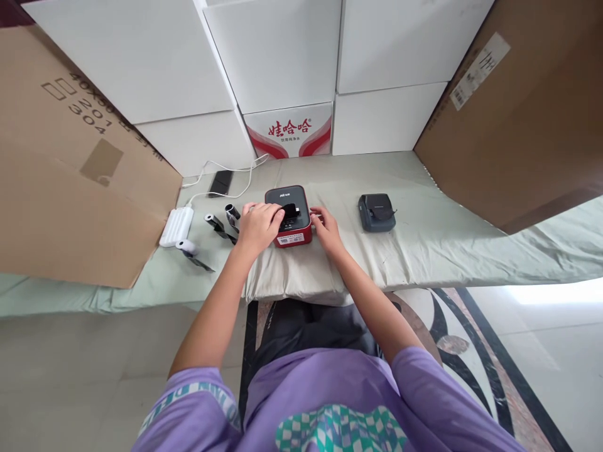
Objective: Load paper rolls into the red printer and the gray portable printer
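A red label printer (301, 236) with a dark grey top sits on the cloth-covered table in front of me. My left hand (259, 227) lies over its left edge, thumb and fingers closed at the end of a short black strip (289, 211) on the printer's top. Part of that grip is hidden by the hand itself. At the right side of the printer is my right hand (326, 230), its fingers slightly bent and apart, fingertips touching or very near the casing. Beside my left hand lie small rolls with black tails, one black roll (232, 212) partly behind the hand.
A dark portable printer (377, 212) with a black strip stands to the right. On the left are a white power bank (177, 226) with a cable, a black phone (221, 183) and a white roll (187, 246). Cardboard boxes (70, 182) flank the table; white boxes (287, 56) stand behind.
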Demonstrator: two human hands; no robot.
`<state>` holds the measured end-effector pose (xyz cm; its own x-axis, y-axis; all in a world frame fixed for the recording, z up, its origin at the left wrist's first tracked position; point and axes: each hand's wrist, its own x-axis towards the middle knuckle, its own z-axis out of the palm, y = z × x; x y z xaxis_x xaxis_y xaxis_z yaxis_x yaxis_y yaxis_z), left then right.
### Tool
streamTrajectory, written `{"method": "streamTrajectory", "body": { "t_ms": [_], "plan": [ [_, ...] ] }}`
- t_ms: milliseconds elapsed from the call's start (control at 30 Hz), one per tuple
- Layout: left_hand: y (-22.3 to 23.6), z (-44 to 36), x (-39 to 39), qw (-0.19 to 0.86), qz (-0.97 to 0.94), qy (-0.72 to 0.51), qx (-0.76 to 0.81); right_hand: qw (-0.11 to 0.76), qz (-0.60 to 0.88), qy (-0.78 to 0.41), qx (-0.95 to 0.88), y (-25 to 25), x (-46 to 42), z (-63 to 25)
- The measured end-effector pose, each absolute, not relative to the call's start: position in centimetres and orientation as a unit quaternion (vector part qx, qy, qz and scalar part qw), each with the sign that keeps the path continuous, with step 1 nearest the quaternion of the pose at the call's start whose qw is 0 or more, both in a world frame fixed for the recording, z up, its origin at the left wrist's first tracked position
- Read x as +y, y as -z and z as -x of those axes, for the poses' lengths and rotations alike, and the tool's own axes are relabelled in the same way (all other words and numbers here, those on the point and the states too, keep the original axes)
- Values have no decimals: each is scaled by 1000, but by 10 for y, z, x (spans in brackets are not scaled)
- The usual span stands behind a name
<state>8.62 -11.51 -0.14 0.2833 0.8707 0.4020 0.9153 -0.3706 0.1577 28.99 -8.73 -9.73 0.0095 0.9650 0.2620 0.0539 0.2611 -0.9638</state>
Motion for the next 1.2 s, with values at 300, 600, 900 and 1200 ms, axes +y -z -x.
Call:
{"method": "streamTrajectory", "body": {
  "t_ms": [300, 600, 900, 1200],
  "plan": [
    [9, -81, -119, 10, 776, 278, -566, 539, 414, -385, -624, 94, -97, -296],
    [93, -81, -138, -306, 550, 526, -571, 513, 405, -357, -668, 94, -96, -294],
    [92, -104, -125, -425, 467, 615, -471, 471, 400, -296, -728, 97, -93, -294],
    [96, -112, -123, -450, 415, 645, -457, 432, 396, -305, -750, 87, -103, -291]
  ]
}}
